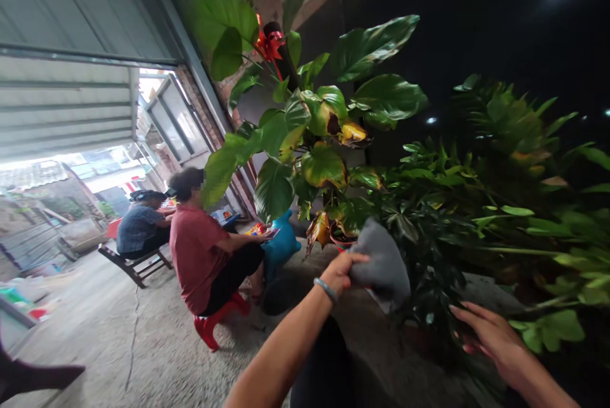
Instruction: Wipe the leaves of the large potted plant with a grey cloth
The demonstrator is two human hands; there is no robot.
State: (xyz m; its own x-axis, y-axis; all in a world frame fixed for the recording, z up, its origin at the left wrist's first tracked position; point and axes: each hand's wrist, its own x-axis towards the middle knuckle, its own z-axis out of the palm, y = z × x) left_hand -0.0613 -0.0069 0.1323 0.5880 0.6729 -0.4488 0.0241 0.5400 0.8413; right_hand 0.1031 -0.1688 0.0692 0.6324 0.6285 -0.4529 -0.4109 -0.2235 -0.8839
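Pinching cloth (385,262) lower centre, your left hand (339,272) should press lightly; right hand (493,337), spread lower right, could steady leaves (553,330).

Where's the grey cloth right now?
In the head view, the grey cloth is right of and below the centre, held in the left hand, with a plant pot just to its upper left.
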